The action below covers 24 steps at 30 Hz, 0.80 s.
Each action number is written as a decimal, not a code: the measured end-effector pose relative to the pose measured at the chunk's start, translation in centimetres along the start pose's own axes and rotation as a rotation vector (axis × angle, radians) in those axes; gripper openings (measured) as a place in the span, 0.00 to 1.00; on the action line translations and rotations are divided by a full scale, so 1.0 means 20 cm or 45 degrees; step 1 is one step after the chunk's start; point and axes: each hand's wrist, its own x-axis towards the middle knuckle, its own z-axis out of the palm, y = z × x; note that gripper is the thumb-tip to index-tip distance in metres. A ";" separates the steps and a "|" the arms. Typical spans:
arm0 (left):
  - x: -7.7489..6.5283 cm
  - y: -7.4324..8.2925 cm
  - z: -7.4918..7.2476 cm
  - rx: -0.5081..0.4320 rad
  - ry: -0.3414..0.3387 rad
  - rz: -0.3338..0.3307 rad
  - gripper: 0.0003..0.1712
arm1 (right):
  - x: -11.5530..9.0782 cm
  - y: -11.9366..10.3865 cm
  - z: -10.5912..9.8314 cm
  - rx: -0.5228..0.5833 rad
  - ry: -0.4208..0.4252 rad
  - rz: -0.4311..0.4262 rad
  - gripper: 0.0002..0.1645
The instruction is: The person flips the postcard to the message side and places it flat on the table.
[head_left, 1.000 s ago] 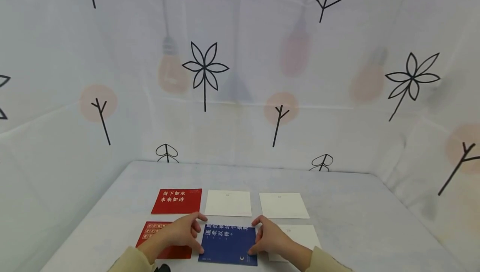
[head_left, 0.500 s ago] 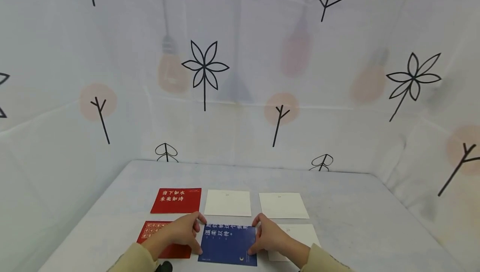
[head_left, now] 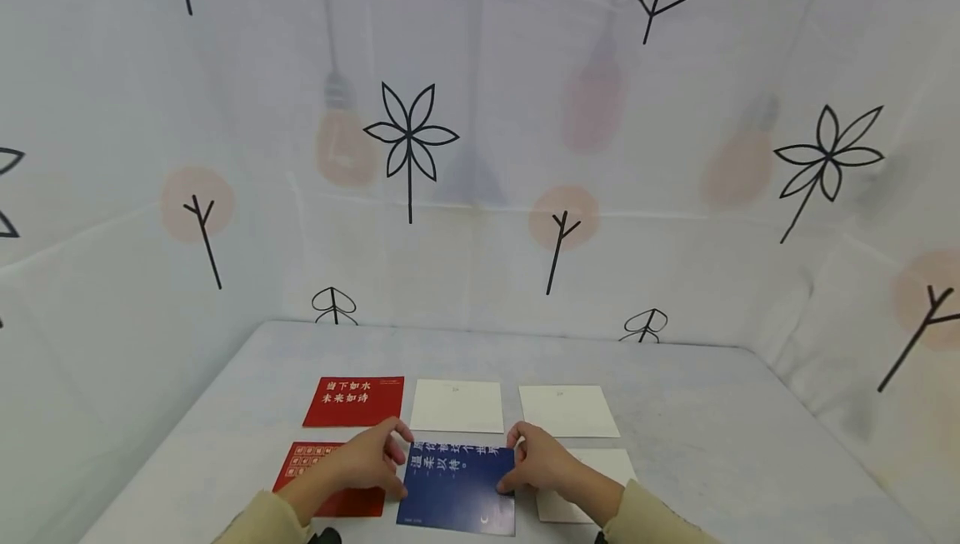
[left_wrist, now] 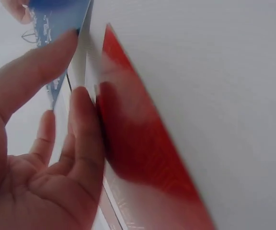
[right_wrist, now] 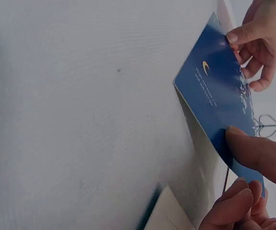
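Observation:
Between my two hands is a blue postcard [head_left: 457, 494] with white Chinese lettering and a small crescent moon. My left hand [head_left: 367, 461] pinches its left edge, thumb on the printed face. At the opposite edge, my right hand [head_left: 543, 465] pinches it in the same way; in the right wrist view the thumb presses on the blue postcard [right_wrist: 210, 72]. Both wrist views show the card raised off the table and tilted. Under my left hand lies a red card [head_left: 352, 504], partly covered. A white card [head_left: 558, 511] lies partly hidden beneath my right hand.
A back row on the white-covered table [head_left: 697, 419] holds a red card [head_left: 352, 402] with white characters, a white card [head_left: 457, 406] in the middle and another white card [head_left: 568, 411] to the right. A patterned white cloth [head_left: 480, 261] hangs behind.
Both hands have risen slightly, and the blue postcard's far edge has come up with them. The other cards have stayed in place.

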 end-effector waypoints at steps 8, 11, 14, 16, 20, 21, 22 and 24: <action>-0.01 0.00 0.00 -0.141 0.041 0.069 0.28 | 0.01 -0.02 -0.01 -0.084 0.002 0.045 0.21; -0.02 0.00 -0.01 -0.151 0.100 0.048 0.26 | 0.01 -0.03 -0.02 -0.109 0.022 0.063 0.15; -0.02 -0.01 -0.01 -0.165 0.123 0.043 0.20 | 0.01 -0.04 -0.03 -0.097 0.039 0.073 0.13; -0.02 -0.01 -0.01 -0.176 0.120 0.048 0.16 | 0.01 -0.04 -0.04 -0.077 0.036 0.070 0.12; -0.03 -0.02 -0.02 -0.166 0.137 0.067 0.11 | 0.01 -0.04 -0.05 -0.006 0.020 0.066 0.08; -0.03 -0.03 -0.02 -0.160 0.147 0.065 0.11 | 0.01 -0.04 -0.06 0.009 0.019 0.065 0.07; -0.03 -0.03 -0.02 -0.154 0.158 0.064 0.11 | 0.01 -0.04 -0.06 0.023 0.020 0.065 0.07; -0.03 -0.03 -0.03 -0.147 0.175 0.054 0.12 | 0.01 -0.04 -0.06 0.049 0.025 0.067 0.07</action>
